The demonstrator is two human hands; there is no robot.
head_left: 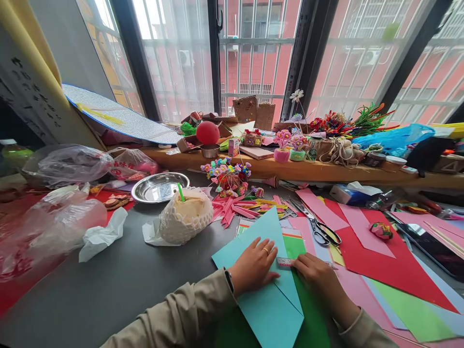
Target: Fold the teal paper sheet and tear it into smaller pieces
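A large sheet of light blue paper (268,309) with fold lines lies at an angle in front of me. My left hand (255,265) rests flat on it, fingers spread, a ring on one finger. At the paper's right edge, my right hand (319,273) is closed on a short flat strip with red markings (284,262), perhaps a ruler or a cutter handle. One end of the strip lies over the blue sheet; a pointed end shows beyond the knuckles. Dark green paper (311,309) lies beneath the blue sheet.
Black-handled scissors (319,229) lie on coloured sheets right of the blue paper. A netted coconut (186,217) with a green straw and a metal plate (159,187) stand left. Plastic bags (72,217) cover the far left. A phone (431,241) lies right. Crafts crowd the wooden sill (174,159).
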